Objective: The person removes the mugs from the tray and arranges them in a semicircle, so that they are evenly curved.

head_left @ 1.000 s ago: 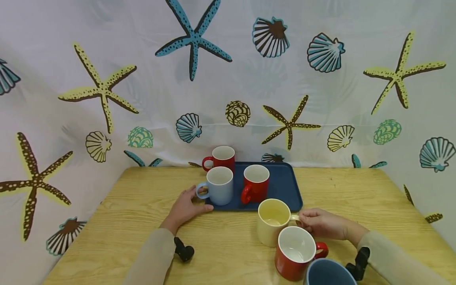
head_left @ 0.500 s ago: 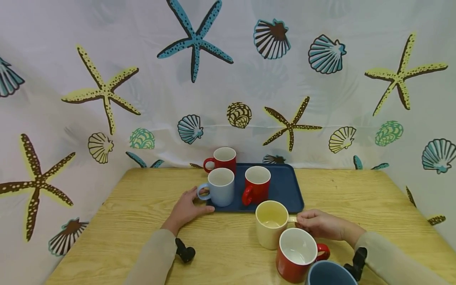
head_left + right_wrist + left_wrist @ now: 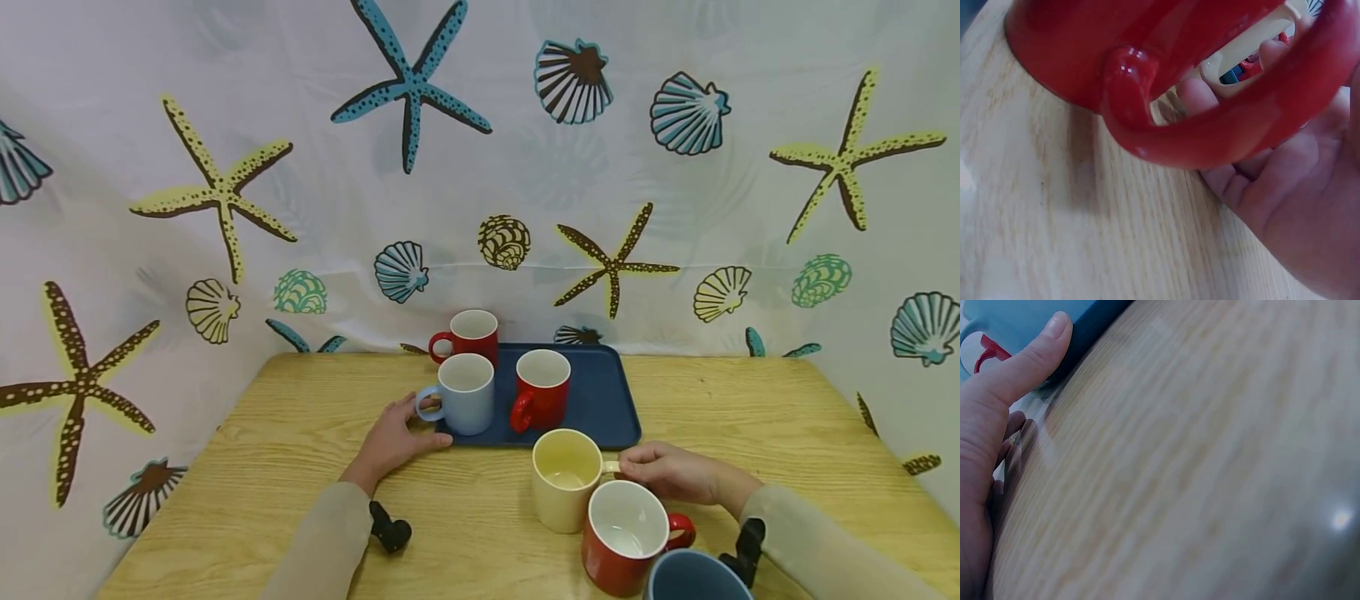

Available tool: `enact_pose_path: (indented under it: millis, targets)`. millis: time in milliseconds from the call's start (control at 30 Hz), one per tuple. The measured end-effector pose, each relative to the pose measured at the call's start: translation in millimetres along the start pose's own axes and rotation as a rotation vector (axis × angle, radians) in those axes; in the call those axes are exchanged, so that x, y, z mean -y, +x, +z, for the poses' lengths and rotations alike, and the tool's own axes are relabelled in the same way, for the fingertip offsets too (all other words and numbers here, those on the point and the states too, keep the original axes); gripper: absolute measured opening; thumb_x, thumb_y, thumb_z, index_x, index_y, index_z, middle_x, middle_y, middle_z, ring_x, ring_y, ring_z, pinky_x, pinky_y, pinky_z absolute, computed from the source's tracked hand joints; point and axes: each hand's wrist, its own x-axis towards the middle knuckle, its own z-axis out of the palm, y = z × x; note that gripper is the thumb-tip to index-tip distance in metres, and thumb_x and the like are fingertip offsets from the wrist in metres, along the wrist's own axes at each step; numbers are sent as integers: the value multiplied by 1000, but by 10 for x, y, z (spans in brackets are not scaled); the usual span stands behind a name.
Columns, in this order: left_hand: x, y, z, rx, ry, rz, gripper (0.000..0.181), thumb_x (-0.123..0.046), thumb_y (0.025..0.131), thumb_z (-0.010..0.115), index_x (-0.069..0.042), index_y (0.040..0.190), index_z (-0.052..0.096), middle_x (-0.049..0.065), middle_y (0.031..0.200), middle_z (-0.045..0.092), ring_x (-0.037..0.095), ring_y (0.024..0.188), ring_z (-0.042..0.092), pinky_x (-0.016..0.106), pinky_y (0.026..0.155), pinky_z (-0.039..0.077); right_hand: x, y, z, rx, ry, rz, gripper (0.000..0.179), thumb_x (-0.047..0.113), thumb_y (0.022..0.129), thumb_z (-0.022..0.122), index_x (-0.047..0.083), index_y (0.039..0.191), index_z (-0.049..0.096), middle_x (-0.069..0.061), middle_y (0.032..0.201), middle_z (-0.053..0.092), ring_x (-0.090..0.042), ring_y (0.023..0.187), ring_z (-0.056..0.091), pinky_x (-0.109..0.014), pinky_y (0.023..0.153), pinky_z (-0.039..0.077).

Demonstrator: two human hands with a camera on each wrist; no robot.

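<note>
My right hand (image 3: pixel 675 473) pinches the handle of a pale yellow mug (image 3: pixel 558 500), upright in front of the blue tray (image 3: pixel 596 400). Close by on its near side stands a red mug (image 3: pixel 611 550), whose handle crosses the foreground of the right wrist view, in front of my fingers (image 3: pixel 1197 97). My left hand (image 3: pixel 393 442) rests at the tray's near left corner, fingers spread and thumb (image 3: pixel 1035 359) along its front edge. Beside those fingers on the tray stands a light blue mug (image 3: pixel 468 404), its handle toward the hand. The left fingertips are partly hidden behind that handle.
Another red mug (image 3: pixel 543 400) stands mid-tray, and one more red mug (image 3: pixel 474 337) sits behind the light blue one. A darker blue mug (image 3: pixel 693 579) is cut off at the bottom edge. A shell-patterned cloth (image 3: pixel 480 183) hangs behind the wooden table (image 3: pixel 300 417).
My right hand has drawn the yellow mug slightly left and nearer, away from the tray's front edge. My left hand has stayed at the tray corner.
</note>
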Motion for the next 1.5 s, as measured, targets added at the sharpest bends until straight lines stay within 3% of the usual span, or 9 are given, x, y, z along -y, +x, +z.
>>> enact_pose_path:
  millis: [300, 500, 667, 933, 1200, 1500]
  targets:
    - [-26, 4, -5, 1, 0, -8, 77, -61, 66, 74, -23, 130, 54, 15, 144, 36, 43, 134, 20, 62, 102, 20, 69, -28, 43, -115, -149, 92, 21, 22, 100, 43, 12, 96, 61, -1, 92, 57, -15, 88, 53, -32, 82, 48]
    - [-5, -1, 8, 2, 14, -18, 79, -63, 65, 73, -23, 131, 54, 16, 145, 34, 44, 134, 21, 63, 101, 21, 122, -91, 36, -192, -254, 124, 28, 28, 100, 41, 5, 105, 56, -9, 96, 60, -23, 89, 58, -38, 77, 51]
    - [9, -3, -2, -10, 11, -8, 78, -62, 65, 73, -22, 130, 55, 16, 144, 36, 44, 134, 21, 62, 102, 21, 132, -147, -19, -294, -301, 106, 34, 29, 101, 40, 1, 114, 54, -18, 103, 64, -31, 88, 63, -42, 74, 52]
    - [-16, -17, -18, -7, 3, 1, 75, -59, 66, 74, -25, 130, 55, 16, 144, 36, 43, 134, 22, 62, 101, 22, 153, -175, -92, -550, -348, 48, 41, 28, 98, 47, -9, 115, 51, -22, 101, 63, -36, 85, 60, -40, 71, 52]
    - [-7, -28, -11, -6, 12, 1, 74, -59, 67, 74, -26, 129, 54, 15, 144, 36, 42, 134, 22, 61, 102, 23, 135, -150, -115, -678, -395, 7, 40, 28, 98, 49, -6, 117, 53, -24, 109, 59, -37, 94, 57, -40, 74, 51]
    - [-5, -16, -8, -7, 11, 4, 76, -62, 65, 73, -26, 129, 55, 15, 144, 36, 42, 134, 22, 61, 102, 22, 49, -95, -194, -843, -747, 25, 42, 33, 93, 56, 6, 126, 53, -17, 127, 51, -37, 113, 47, -49, 86, 45]
